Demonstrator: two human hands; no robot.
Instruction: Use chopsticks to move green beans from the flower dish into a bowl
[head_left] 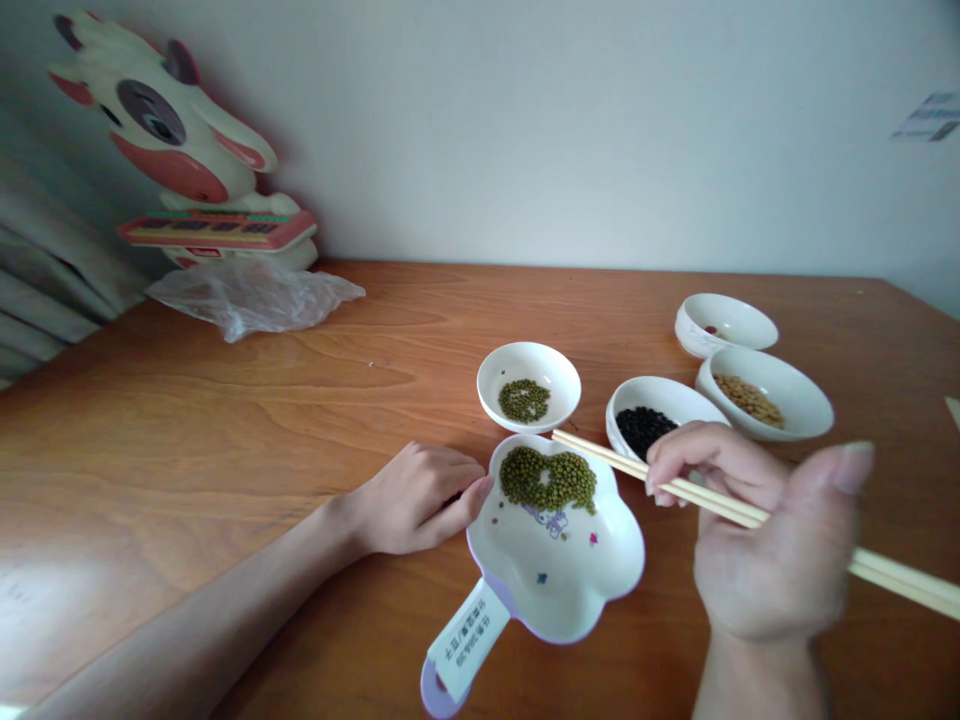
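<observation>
My right hand [765,530] is closed around a pair of light wooden chopsticks [622,460]. Their tips are close together over the far rim of a white, flower-shaped dish [562,590] with a purple edge and a labelled handle. Mung beans [547,480] lie in the far part of that dish, around a small bare patch. My left hand [420,495] rests on the table with curled fingers, its fingertips against the dish's left rim. Just beyond stands a white bowl [561,375] with more mung beans [524,400] in it. Nothing shows between the chopstick tips.
Right of centre, a bowl [686,395] holds black beans, partly behind my right hand. Further right are a bowl [806,395] of tan seeds or nuts and another bowl [739,320] with a few reddish bits. A plastic bag [259,295] and cow-shaped toy keyboard [217,235] stand back left.
</observation>
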